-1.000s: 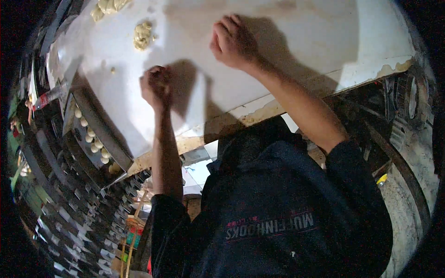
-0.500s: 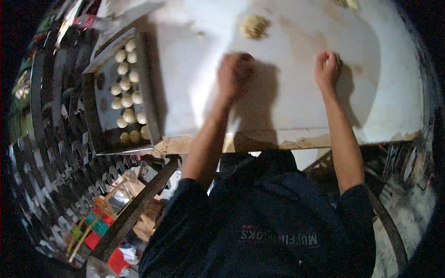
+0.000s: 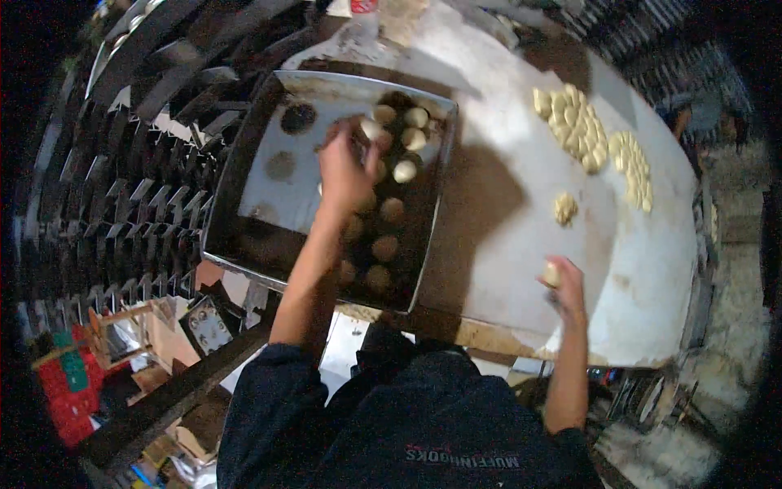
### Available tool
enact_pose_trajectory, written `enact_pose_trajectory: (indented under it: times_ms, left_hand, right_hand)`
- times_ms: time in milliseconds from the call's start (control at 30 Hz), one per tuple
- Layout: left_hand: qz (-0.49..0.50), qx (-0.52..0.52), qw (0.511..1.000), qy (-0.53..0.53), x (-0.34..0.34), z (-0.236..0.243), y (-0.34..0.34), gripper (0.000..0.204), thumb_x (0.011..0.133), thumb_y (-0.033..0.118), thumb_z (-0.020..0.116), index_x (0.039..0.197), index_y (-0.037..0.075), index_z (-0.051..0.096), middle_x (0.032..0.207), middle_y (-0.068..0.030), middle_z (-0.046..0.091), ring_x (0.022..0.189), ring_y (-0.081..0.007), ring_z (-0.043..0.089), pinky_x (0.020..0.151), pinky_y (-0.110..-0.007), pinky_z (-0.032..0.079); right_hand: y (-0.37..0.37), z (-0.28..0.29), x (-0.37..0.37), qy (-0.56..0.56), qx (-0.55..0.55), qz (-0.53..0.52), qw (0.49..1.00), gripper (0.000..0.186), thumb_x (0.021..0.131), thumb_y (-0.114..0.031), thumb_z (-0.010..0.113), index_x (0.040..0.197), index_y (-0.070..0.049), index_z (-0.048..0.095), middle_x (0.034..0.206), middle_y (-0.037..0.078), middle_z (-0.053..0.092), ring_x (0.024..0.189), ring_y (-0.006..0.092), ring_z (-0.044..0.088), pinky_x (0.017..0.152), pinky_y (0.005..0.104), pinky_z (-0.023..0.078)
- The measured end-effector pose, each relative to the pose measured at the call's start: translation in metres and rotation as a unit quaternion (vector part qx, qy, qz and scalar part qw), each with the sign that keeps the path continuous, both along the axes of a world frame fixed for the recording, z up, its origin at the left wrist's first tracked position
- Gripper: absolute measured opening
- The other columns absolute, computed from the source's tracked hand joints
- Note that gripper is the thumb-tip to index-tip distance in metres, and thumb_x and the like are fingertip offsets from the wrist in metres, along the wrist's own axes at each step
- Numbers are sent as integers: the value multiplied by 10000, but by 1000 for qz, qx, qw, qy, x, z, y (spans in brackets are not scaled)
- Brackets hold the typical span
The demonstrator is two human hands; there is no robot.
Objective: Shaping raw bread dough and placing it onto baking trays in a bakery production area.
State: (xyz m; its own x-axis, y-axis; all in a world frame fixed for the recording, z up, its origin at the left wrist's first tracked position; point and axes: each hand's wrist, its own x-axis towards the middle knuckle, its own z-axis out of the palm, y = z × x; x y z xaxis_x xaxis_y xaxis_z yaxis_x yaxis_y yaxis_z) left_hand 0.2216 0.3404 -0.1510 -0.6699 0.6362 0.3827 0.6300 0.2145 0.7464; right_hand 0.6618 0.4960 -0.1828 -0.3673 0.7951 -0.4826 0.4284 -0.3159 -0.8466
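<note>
My left hand (image 3: 346, 171) reaches over a deep rectangular metal tray (image 3: 273, 196), its fingers closed around a pale dough ball (image 3: 371, 130). Several more round dough balls (image 3: 405, 171) sit in the right half of the tray, some in the shadow of my arm. Over the table near its front edge, my right hand (image 3: 570, 285) is curled with another small dough ball (image 3: 551, 275) at its fingers. A little beyond that hand lies a crumbly lump of dough (image 3: 564, 209).
Farther back on the pale tabletop (image 3: 505, 281) lie two clusters of cut dough pieces (image 3: 574, 126), (image 3: 631, 167). A clear bottle with a red label (image 3: 362, 20) stands past the tray. Dark stacked racks (image 3: 122, 204) line the left, with boxes (image 3: 130, 342) below.
My view has swung left toward the tray. My left hand has gone from the tabletop into the tray with a dough ball; my right hand stays over the table, now showing a dough ball.
</note>
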Motion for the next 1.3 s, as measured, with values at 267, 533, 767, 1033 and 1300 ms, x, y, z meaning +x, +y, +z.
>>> enact_pose_trajectory:
  times_ms: [267,533,767,1033,1300]
  left_hand:
    - [-120,-31,921,-368,-76,-37,1,697,703,304,738,1299,96,442,1208,-217,548,1099,-381,537,922,-429,450]
    - [-25,-176,982,-59,-6,39,-39,605,716,272,766,1206,14,523,1136,-210,572,982,-387,578,842,-425,469]
    - [-319,-89,932,-146,204,33,200,436,766,170,720,1154,21,587,1021,-143,611,810,-221,624,699,-332,497]
    - [-232,-34,951,-199,273,-142,472,401,815,286,701,1057,-20,606,867,-90,626,679,-155,535,618,-280,458]
    - [-126,-66,944,-298,410,-114,522,571,819,381,675,1132,-76,537,974,-120,625,828,-213,597,710,-290,499]
  right_hand:
    - [-24,78,-409,170,556,255,773,382,769,-123,686,1118,-31,558,1065,158,597,983,341,577,878,393,462]
    - [-38,-9,-266,139,603,176,765,295,752,-109,636,1033,-26,611,1061,182,598,1076,360,525,923,415,438]
    - [49,-61,136,-186,489,-148,839,91,724,-58,605,803,-22,575,736,127,553,699,279,564,659,364,458]
    - [62,-138,370,-88,367,-267,887,164,810,-98,592,943,-43,515,817,121,528,761,233,546,707,382,443]
    - [67,-88,374,-218,389,-258,857,141,733,-61,589,855,-53,519,812,126,548,799,327,537,736,465,392]
